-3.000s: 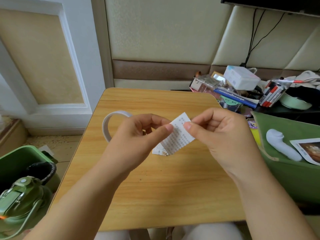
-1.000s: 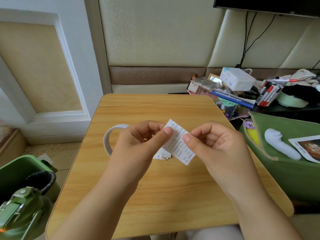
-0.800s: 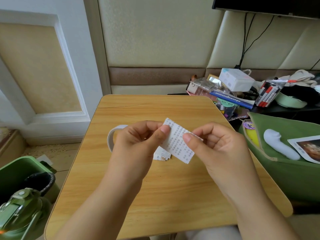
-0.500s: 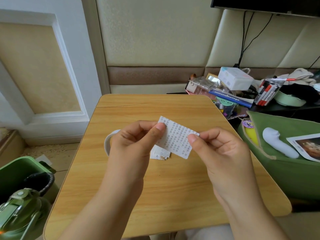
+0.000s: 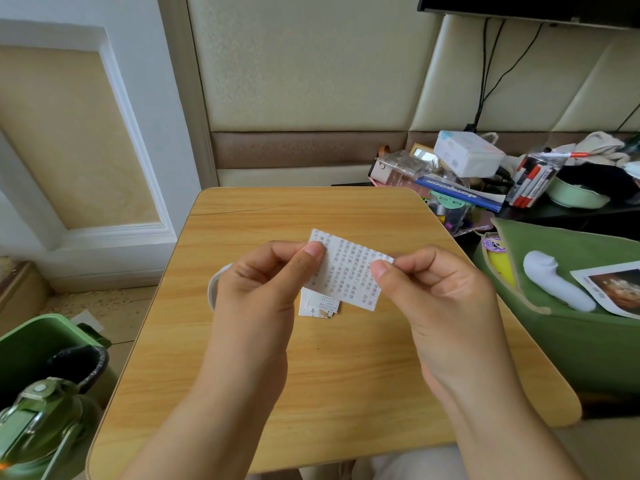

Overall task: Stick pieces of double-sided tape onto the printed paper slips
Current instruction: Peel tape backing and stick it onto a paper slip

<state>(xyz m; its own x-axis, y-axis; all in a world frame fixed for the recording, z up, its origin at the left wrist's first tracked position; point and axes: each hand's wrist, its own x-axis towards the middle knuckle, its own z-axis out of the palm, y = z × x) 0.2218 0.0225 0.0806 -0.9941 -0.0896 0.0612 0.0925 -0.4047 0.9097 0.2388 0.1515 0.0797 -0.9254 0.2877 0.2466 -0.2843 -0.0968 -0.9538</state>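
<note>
A white printed paper slip (image 5: 348,270) is held in the air above the small wooden table (image 5: 332,368). My left hand (image 5: 263,285) pinches its upper left corner between thumb and forefinger. My right hand (image 5: 436,299) pinches its right edge near the top. Under the slip, a small stack of more printed slips (image 5: 318,304) lies on the table. The white roll of double-sided tape (image 5: 214,289) rests on the table behind my left hand, mostly hidden by it.
A green bin (image 5: 34,351) and a green bottle (image 5: 38,424) stand on the floor to the left. At right a green bag (image 5: 568,334) carries a white object (image 5: 554,285) and a photo (image 5: 613,285). Clutter with pens (image 5: 530,181) and a white box (image 5: 467,154) sits back right.
The slip has been turned from a steep diagonal to lying flatter, and my right hand's pinch has shifted from its middle to its right edge. The hands have drifted slightly apart.
</note>
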